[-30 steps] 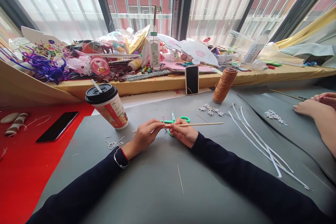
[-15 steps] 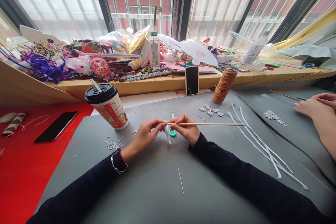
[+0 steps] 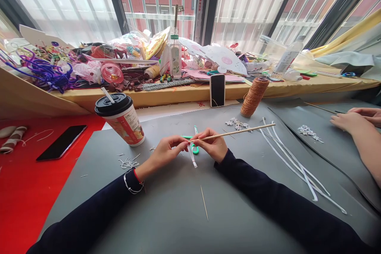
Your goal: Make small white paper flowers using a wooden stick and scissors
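you are holding a thin wooden skewer point(image 3: 235, 131) in your right hand point(image 3: 212, 145), pinching its near end between thumb and forefinger so the long shaft is pointing out toward 2 o'clock, clear of the grey mat point(image 3: 166, 214); that grip is leaving the tip free for your left hand point(image 3: 166, 151), whose fingertips are closing on a short white paper strip point(image 3: 192, 155) right at the skewer's end, the strip's tail hanging down toward 6 o'clock. judging by the pose, you are keeping both hands close together above the mat so the strip is meeting the stick squarely. the green scissors point(image 3: 194, 143) are lying just behind your fingers at 12 o'clock, within easy reach, and a spare skewer point(image 3: 204, 203) is resting on the mat at 6 o'clock. long white strips point(image 3: 293, 162) are lying spread out at 3 o'clock, with small white paper flowers point(image 3: 238, 124) between them and your right hand. a lidded drink cup point(image 3: 122, 119) is standing at 10 o'clock, a spool of brown twine point(image 3: 253, 96) at 1 o'clock, and a phone point(image 3: 217, 90) is leaning upright against the ledge at 12 o'clock. another person's hand point(image 3: 348, 121) is resting on the mat far out at 3 o'clock.
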A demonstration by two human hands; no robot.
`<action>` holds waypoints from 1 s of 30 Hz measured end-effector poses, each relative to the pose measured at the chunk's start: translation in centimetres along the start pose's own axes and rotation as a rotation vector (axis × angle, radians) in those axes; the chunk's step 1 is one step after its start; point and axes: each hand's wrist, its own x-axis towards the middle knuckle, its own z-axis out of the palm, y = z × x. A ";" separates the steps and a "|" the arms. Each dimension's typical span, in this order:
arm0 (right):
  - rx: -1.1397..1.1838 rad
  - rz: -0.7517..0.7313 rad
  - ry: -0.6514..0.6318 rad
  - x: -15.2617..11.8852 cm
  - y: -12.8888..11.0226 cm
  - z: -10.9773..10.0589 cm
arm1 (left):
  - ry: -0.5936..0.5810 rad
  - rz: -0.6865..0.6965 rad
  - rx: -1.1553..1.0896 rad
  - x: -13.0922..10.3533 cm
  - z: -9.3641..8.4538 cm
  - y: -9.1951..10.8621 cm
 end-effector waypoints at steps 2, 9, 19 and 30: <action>-0.016 0.008 -0.002 0.0 -0.1 0.1 | 0.008 0.053 0.145 -0.2 0.1 0.2; -0.094 0.006 -0.030 -0.1 0.2 0.1 | -0.004 0.128 0.437 -0.7 0.5 1.2; -0.082 -0.021 -0.148 0.1 0.6 -0.4 | -0.185 -0.197 -0.012 -0.3 -0.6 0.9; -0.009 -0.029 -0.186 0.4 0.5 -0.8 | -0.298 -0.350 -0.313 0.1 -1.3 1.0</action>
